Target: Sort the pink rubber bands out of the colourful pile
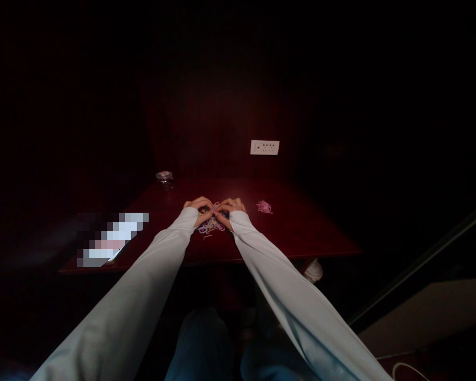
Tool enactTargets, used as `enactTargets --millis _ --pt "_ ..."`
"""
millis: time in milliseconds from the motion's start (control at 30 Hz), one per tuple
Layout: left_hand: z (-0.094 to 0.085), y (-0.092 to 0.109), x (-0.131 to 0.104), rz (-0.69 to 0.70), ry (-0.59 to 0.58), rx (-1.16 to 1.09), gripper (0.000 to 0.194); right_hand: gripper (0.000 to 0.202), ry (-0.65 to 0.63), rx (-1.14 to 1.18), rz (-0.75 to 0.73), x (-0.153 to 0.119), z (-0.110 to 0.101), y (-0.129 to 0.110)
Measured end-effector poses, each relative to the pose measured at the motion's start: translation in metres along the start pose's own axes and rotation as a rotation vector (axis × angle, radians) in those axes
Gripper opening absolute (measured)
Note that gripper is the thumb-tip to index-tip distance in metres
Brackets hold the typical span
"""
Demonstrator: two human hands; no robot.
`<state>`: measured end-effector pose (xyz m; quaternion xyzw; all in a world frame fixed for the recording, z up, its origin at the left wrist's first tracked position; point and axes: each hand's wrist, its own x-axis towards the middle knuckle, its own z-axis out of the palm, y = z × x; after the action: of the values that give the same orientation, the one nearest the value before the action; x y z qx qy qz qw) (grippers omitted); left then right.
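Note:
A loose pile of thin, multicoloured bands (211,226) lies on the dark red table (301,233), between and just below my hands. My left hand (200,206) is over the pile's left side, its fingers curled and pinched together. From the right, my right hand (232,207) meets it, also pinching, the fingertips of both nearly touching. Whatever sits between the fingertips is too small to make out. A smaller heap of pink bands (264,207) rests to the right of my right hand.
A clear round container (164,177) stands at the table's back left. A bright, blurred-out flat object (117,238) lies at the left edge. On the wall behind is a white socket panel (265,147). Below the table's right front edge, a white shoe (313,271) shows.

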<state>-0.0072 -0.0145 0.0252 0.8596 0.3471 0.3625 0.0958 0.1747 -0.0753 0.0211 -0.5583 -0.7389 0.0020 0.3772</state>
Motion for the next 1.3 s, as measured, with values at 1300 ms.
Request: enactTargets --millis 1300 --pt "-0.0068 0.0061 -0.0011 -0.022 0.051 0.039 0.007 0.006 -0.034 -0.008 0.082 0.0020 -0.0023 -0.0032"
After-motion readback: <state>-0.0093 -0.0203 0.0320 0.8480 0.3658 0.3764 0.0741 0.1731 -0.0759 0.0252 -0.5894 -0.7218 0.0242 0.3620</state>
